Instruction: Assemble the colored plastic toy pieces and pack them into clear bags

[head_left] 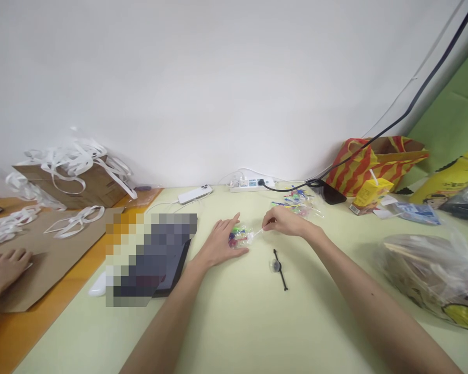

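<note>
Gently, your left hand (220,243) presses flat on the crinkly, light packet (239,237) (likely slippery) while your right hand (285,222) pinches its white stick (257,233).

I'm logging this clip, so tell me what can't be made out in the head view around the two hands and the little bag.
- Small clear bag: coloured contents too small to identify; left hand covers its near edge.
- Right hand: pinches a thin white stick; its end is hidden inside the bag.
- Tablet: mostly pixelated.
- Another person's hand: cut off by the left edge.
- Black strap: clear piece on it too small.
</note>
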Motion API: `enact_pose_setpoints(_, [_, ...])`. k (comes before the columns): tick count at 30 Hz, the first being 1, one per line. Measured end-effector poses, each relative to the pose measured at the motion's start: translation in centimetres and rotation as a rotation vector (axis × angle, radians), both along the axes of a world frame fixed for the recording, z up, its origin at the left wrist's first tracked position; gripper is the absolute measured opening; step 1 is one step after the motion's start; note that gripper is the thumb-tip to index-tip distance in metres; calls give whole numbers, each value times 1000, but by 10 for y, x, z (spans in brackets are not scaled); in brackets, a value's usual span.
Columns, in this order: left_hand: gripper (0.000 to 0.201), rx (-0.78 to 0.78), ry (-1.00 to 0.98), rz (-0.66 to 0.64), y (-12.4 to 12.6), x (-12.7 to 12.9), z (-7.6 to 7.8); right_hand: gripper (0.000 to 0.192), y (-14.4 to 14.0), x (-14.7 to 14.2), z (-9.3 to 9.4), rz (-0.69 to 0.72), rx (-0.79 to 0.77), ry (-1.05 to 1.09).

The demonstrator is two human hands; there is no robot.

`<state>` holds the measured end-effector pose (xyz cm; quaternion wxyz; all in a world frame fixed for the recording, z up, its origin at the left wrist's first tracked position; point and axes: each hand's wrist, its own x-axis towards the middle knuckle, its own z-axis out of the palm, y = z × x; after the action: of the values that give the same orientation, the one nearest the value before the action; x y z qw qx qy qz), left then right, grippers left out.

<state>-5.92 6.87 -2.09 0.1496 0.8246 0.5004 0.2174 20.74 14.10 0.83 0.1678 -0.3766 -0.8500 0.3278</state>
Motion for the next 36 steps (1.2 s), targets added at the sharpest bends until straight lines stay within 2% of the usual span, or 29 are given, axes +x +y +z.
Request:
enact_pose_setpoints(4, [107, -1, 2, 3, 0, 0, 0, 17, 0, 0, -1, -22, -50, 70])
enact_pose_setpoints(11, [107, 6, 6, -1, 1, 1, 0, 28, 0, -9, -17, -78, -192, 186])
enact_pose_setpoints(16, [107, 16, 9, 4, 2, 0, -1, 26, -8, -20, -22, -66, -251, 197])
enact_pose_setpoints(21, [108, 23, 20, 4, 1, 0, -2, 19, -11, -27, -23, -54, -243, 186])
enact_pose_setpoints(30, [108, 23, 19, 13, 1, 1, -4, 26, -6, -13, -14, -40, -209, 159])
enact_pose_setpoints(36, [107, 30, 18, 3, 0, 1, -2, 17, -14, -31, -22, -63, -141, 106])
